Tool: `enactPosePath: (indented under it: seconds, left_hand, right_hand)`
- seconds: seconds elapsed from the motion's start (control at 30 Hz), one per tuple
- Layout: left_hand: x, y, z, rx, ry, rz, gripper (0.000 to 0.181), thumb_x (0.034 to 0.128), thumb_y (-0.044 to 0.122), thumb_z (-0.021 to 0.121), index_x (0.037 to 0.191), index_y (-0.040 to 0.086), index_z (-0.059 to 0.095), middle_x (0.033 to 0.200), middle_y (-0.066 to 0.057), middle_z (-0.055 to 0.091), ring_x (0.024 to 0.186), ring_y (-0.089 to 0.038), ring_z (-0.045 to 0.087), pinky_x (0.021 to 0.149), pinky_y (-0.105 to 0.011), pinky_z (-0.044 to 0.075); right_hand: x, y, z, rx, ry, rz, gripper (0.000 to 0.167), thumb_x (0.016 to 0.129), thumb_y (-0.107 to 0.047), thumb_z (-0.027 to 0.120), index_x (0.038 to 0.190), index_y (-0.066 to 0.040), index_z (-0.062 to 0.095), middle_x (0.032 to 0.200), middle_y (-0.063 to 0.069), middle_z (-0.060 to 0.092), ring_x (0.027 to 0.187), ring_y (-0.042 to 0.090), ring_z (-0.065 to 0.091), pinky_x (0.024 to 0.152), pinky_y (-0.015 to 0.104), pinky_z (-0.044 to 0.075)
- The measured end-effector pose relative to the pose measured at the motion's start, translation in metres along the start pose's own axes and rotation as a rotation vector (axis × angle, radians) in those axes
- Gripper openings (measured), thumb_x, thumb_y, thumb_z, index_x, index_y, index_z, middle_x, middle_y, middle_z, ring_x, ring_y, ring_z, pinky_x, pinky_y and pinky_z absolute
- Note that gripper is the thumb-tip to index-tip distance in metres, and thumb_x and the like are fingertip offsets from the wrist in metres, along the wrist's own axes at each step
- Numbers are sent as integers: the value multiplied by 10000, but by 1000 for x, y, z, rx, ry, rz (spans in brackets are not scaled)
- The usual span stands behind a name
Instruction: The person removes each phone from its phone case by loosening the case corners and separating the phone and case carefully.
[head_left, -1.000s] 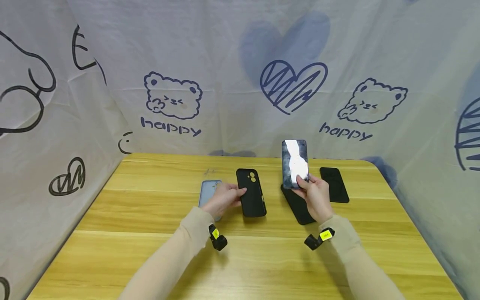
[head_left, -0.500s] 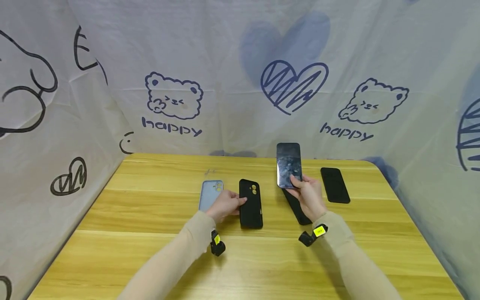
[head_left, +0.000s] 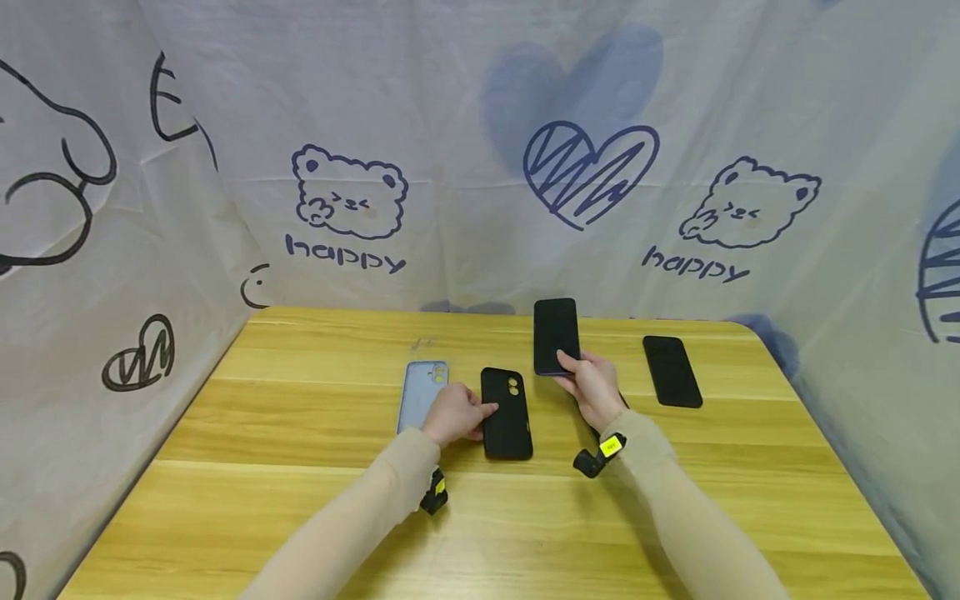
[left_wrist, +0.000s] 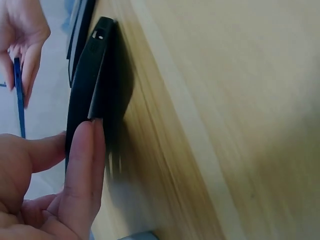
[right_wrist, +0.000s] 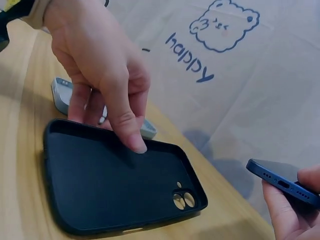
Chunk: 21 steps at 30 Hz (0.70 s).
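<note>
Between thumb and fingers, my left hand point(head_left: 455, 414) pinches the left edge of a black phone case point(head_left: 507, 425). In the right wrist view the case point(right_wrist: 115, 180) shows its hollow inside, with camera holes at one corner, tilted just over the wood. My right hand point(head_left: 595, 390) holds a dark phone point(head_left: 555, 333) by its lower end, raised off the table, screen towards the head camera. Its blue frame and charging port point(right_wrist: 283, 184) face the right wrist camera. Phone and case are apart.
A light blue phone case point(head_left: 420, 396) lies left of the black one, partly behind my left hand. At the right lies a flat black phone-shaped thing point(head_left: 672, 372). Another dark one is mostly hidden under my right arm. A printed cloth point(head_left: 480, 208) hangs behind the table point(head_left: 315, 400).
My right hand has moved left with the phone, closer to the case, and the screen's glare is gone. My left hand has brought the black case lower and nearer to me.
</note>
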<state>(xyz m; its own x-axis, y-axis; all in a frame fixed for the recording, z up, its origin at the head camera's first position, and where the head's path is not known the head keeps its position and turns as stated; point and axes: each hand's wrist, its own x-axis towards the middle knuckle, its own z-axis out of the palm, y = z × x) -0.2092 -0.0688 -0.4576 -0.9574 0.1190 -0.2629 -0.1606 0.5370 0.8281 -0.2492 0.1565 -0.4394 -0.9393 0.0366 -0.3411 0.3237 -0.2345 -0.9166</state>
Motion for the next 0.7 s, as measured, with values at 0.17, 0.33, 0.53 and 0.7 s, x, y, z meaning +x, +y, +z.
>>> enactPosePath:
  seconds: [0.17, 0.33, 0.53, 0.7]
  left_hand:
    - [0, 0, 0, 151, 19, 10, 537, 943, 256, 731, 520, 169, 411, 461, 5, 502, 542, -205, 701, 543, -261, 545]
    - [-2, -1, 2, 199, 25, 14, 542, 919, 242, 761, 509, 172, 413, 462, 4, 544, 521, -192, 692, 517, -251, 527]
    - [-3, -1, 1, 212, 31, 17, 569, 914, 225, 765, 495, 175, 384, 437, 17, 514, 519, -187, 699, 500, -250, 530]
    - [-3, -1, 1, 217, 23, 13, 577, 916, 224, 764, 488, 175, 378, 411, 42, 450, 516, -180, 697, 510, -250, 540]
  right_hand:
    - [15, 5, 3, -41, 7, 32, 588, 1046, -183, 554, 1560, -21, 320, 1569, 178, 416, 1319, 238, 583, 930, 192, 554]
    - [27, 13, 3, -81, 34, 49, 546, 1042, -184, 565, 1531, -18, 389, 1533, 187, 461, 1166, 181, 652, 887, 186, 568]
    - [36, 23, 3, -107, 43, 74, 538, 1039, -169, 566, 1522, -1, 398, 1544, 201, 452, 1338, 282, 565, 891, 189, 571]
    - [40, 26, 4, -142, 56, 77, 529, 1039, -174, 565, 1508, 18, 412, 1531, 207, 469, 1374, 306, 528, 1043, 282, 523]
